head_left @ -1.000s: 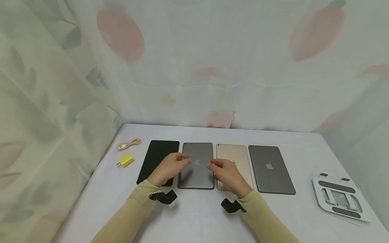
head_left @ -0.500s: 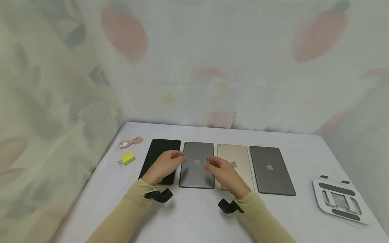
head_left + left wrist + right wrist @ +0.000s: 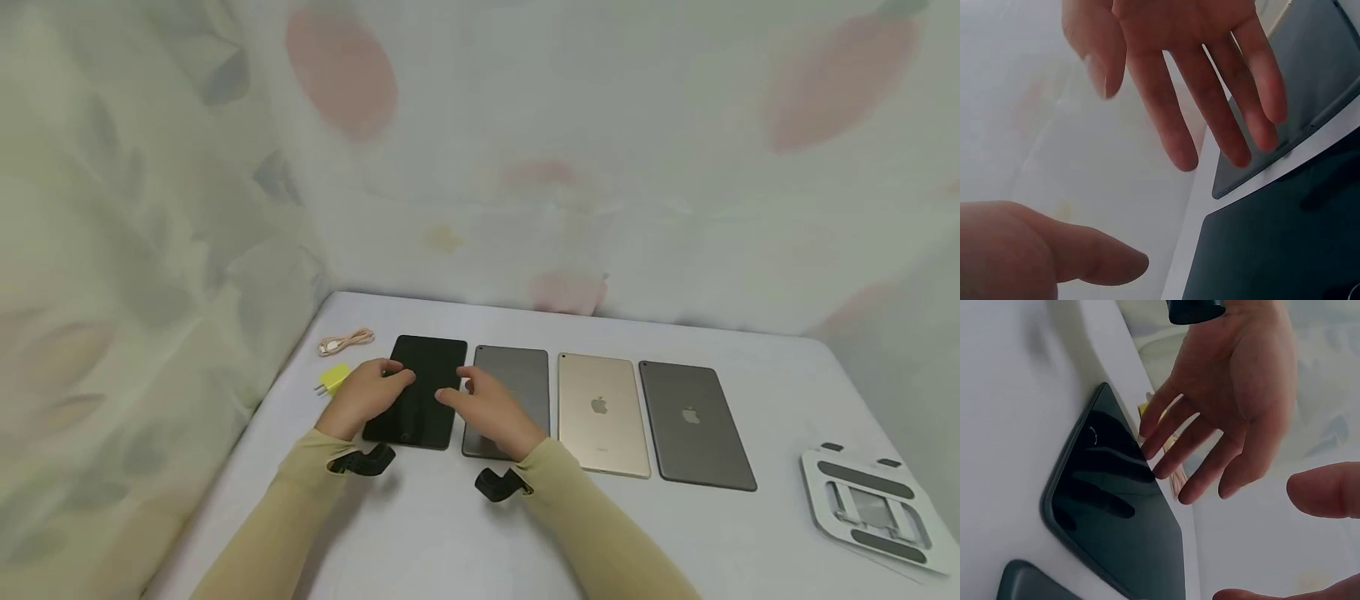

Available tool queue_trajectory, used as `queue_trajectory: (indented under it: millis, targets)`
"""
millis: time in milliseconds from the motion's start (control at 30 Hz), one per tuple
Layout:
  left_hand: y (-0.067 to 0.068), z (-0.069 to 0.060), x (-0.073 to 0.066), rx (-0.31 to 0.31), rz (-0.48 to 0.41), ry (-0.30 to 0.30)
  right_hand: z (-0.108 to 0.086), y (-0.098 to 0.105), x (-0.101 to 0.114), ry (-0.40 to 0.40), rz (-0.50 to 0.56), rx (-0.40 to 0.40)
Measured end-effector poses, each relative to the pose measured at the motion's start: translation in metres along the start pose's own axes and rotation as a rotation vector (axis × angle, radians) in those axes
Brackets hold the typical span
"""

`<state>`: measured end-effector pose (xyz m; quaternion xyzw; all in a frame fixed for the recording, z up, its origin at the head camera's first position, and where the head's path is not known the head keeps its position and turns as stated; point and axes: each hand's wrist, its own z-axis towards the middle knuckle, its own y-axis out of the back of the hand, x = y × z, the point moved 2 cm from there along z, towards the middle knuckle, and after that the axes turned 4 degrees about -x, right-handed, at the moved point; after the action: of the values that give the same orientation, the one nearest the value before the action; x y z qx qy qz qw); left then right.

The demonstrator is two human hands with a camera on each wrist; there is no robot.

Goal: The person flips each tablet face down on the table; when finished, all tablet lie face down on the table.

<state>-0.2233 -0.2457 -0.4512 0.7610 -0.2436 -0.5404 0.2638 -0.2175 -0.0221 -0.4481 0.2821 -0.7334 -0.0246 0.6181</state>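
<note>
A black tablet (image 3: pixel 427 408) lies screen up on the table, leftmost in a row of tablets. Over its left edge hovers my left hand (image 3: pixel 362 398), fingers relaxed and holding nothing. My right hand (image 3: pixel 493 412) is above the gap between the black tablet and a grey tablet (image 3: pixel 525 371), part of which it hides. In the right wrist view, the left hand (image 3: pixel 1235 394) is above the far edge of the black tablet (image 3: pixel 1116 494), which mirrors dark finger shapes. The left wrist view has the right hand (image 3: pixel 1204 81) with its fingers spread.
A gold tablet (image 3: pixel 603 429) and a dark grey tablet (image 3: pixel 699 433) lie back up to the right. A folded white stand (image 3: pixel 873 533) sits at far right. At left are a yellow charger (image 3: pixel 335 377), partly behind the left hand, and a coiled cable (image 3: pixel 347 341).
Both hands have moved left, from around the grey tablet to over the black one. The head view has turned slightly left. All tablets stay in their row.
</note>
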Motion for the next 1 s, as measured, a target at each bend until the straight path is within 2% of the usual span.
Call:
queue_trajectory:
  millis: [167,300,400,733,1000]
  targets:
    - [-0.001,0.001,-0.001,0.024,0.014,0.023,0.002,-0.01,0.002,-0.023,0.033,-0.003]
    - [0.0,-0.003,0.0,0.044,0.03,0.046,0.002,-0.016,0.001,-0.025,0.044,0.011]
    - [0.003,-0.007,0.001,0.051,0.009,0.055,0.003,-0.018,0.002,-0.009,0.033,0.021]
    - [0.015,-0.013,0.006,0.071,-0.041,0.055,0.008,-0.021,0.003,-0.008,0.071,0.049]
    - [0.025,-0.019,-0.003,0.068,-0.075,0.038,0.011,-0.017,0.001,-0.026,0.074,0.046]
